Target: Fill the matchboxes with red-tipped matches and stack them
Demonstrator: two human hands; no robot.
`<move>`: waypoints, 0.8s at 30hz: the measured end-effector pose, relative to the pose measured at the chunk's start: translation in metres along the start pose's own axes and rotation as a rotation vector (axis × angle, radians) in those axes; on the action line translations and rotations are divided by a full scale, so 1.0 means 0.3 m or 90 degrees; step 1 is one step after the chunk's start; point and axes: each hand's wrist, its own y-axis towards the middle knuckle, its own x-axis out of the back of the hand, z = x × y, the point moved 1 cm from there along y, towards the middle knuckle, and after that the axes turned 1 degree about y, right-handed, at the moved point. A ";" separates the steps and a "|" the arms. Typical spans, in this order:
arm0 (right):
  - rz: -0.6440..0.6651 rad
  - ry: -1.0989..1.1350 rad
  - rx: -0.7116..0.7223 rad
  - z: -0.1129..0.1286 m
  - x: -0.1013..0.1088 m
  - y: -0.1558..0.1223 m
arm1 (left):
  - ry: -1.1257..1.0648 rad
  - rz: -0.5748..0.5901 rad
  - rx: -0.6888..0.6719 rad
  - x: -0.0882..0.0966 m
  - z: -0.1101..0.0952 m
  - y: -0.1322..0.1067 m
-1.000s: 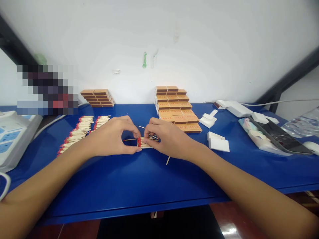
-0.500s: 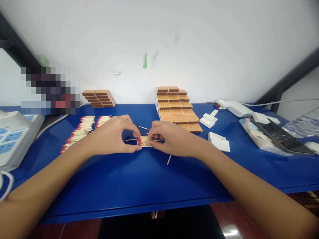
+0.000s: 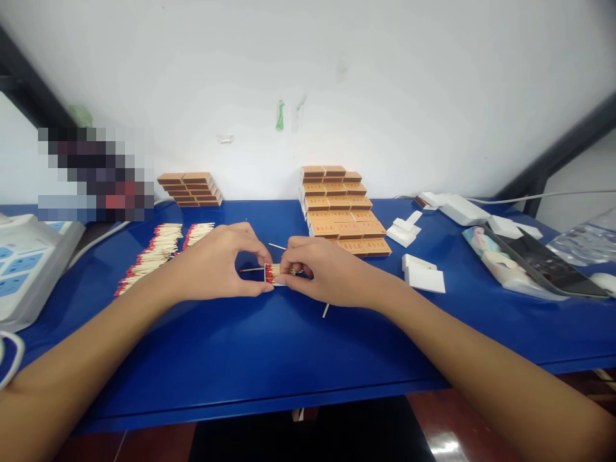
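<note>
A small open matchbox tray [image 3: 272, 273] full of red-tipped matches lies on the blue table [image 3: 250, 346] between my hands. My left hand [image 3: 216, 264] curls round its left end, thumb and fingers pinching it. My right hand [image 3: 323, 271] is closed on its right end, with fingertips pressing on the matches. Loose matches [image 3: 325, 310] lie on the table just in front of and behind the tray.
Rows of loose red-tipped matches [image 3: 151, 255] lie at the left. Two stacks of orange matchboxes [image 3: 342, 212] [image 3: 190, 188] stand by the wall. White empty trays [image 3: 423, 274] lie at the right, beside a phone [image 3: 543, 264]. A power strip [image 3: 24, 269] is at far left.
My right hand has slid a little left along the tray, covering more of the matches. The left hand has stayed put.
</note>
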 end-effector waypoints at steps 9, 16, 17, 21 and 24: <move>0.002 0.043 0.039 0.000 -0.001 0.003 | -0.003 -0.002 -0.013 0.001 -0.005 0.001; -0.016 0.025 0.038 0.001 0.001 -0.004 | -0.001 -0.003 -0.004 0.003 -0.003 -0.001; -0.012 0.027 0.042 0.001 0.001 -0.006 | -0.002 -0.003 -0.004 0.004 -0.003 -0.001; -0.012 0.036 0.050 0.001 0.001 -0.008 | -0.005 -0.001 0.000 0.005 -0.005 0.000; -0.007 0.032 0.048 0.004 0.000 -0.006 | -0.005 0.000 -0.001 0.004 -0.003 -0.001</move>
